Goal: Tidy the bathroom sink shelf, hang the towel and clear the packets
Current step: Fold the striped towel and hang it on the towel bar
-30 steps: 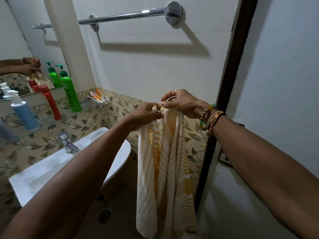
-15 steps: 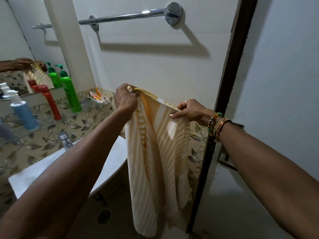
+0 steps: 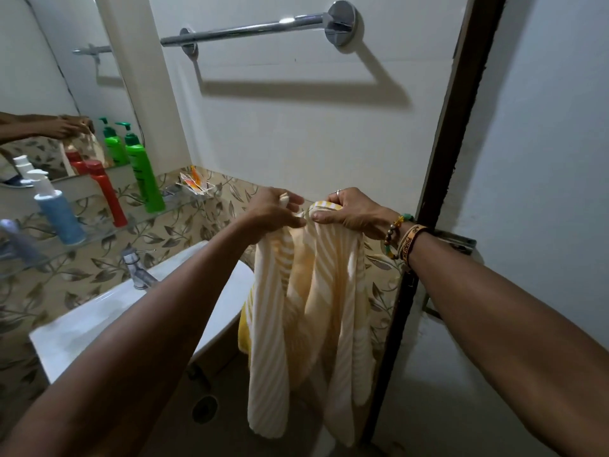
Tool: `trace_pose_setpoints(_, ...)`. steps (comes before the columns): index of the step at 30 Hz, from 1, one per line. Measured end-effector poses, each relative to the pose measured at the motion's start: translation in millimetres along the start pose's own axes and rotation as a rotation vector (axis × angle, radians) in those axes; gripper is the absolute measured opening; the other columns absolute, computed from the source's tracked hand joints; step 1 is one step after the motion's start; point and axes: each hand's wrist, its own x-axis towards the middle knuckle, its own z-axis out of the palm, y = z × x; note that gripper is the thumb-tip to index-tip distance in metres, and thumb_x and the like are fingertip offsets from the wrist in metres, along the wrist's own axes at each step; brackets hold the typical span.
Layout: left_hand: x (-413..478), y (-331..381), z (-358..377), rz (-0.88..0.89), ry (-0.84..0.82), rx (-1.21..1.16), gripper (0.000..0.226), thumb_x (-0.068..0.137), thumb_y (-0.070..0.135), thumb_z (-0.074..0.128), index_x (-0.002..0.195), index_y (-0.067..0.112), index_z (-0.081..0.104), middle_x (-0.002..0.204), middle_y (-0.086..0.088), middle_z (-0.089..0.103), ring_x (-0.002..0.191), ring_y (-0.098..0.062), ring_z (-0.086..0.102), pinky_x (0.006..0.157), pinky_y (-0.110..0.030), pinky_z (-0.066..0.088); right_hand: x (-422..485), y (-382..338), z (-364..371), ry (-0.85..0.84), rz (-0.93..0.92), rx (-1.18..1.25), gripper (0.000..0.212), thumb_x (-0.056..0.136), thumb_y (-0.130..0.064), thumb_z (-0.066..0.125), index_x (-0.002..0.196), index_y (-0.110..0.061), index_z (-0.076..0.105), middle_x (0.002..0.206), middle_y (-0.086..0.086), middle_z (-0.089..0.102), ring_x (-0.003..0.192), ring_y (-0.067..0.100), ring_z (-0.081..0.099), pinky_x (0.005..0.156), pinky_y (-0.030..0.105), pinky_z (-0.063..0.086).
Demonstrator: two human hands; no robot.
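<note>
A cream and yellow striped towel (image 3: 306, 311) hangs in folds in front of me, held at its top edge by both hands. My left hand (image 3: 273, 212) grips one bunch of the edge and my right hand (image 3: 352, 214) grips the other, the two almost touching. High on the wall above runs a bare chrome towel bar (image 3: 244, 29). Some orange and white packets (image 3: 194, 184) lie at the right end of the glass shelf (image 3: 108, 227).
On the shelf stand a green pump bottle (image 3: 145, 176), a red bottle (image 3: 107, 192) and a blue pump bottle (image 3: 56, 212). Below are a white sink (image 3: 99, 321) with a chrome tap (image 3: 136, 267). A mirror is at left, a dark door frame (image 3: 438, 179) at right.
Half a second ago my hands held the towel's top edge spread wide; they have come together, so the towel now hangs folded in half.
</note>
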Motion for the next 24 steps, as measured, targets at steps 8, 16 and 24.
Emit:
trace_pose_setpoints(8,2.7,-9.1,11.7,0.184,-0.119,0.172,0.015,0.079,0.013,0.083,0.075,0.019,0.07,0.07,0.0,0.061,0.063,-0.008,0.054,0.061,-0.028,0.043,-2.6,-10.0,-1.2,-0.064,-0.064,-0.175,0.021,0.078,-0.002,0.075,0.099,-0.005,0.076,0.092,0.01,0.074,0.078,0.013,0.064,0.071,0.029,0.054)
trace_pose_setpoints(16,-0.9,-7.3,5.4,0.192,-0.04,-0.231,0.021,0.078,0.018,0.084,0.064,0.024,0.071,0.064,0.006,0.065,0.06,-0.008,0.061,0.058,-0.022,0.051,-6.4,13.4,-9.5,0.321,0.016,-0.246,0.019,0.069,-0.005,0.076,0.075,-0.023,0.073,0.074,-0.006,0.069,0.07,0.009,0.065,0.058,0.023,0.052)
trace_pose_setpoints(24,3.2,0.4,-4.2,0.12,0.189,-0.543,0.014,0.078,0.018,0.084,0.069,0.02,0.074,0.068,0.001,0.071,0.062,-0.012,0.066,0.062,-0.027,0.058,-6.7,29.1,-13.5,0.525,0.07,-0.328,0.021,0.075,-0.003,0.072,0.08,-0.023,0.069,0.078,-0.006,0.067,0.082,0.015,0.066,0.07,0.031,0.058)
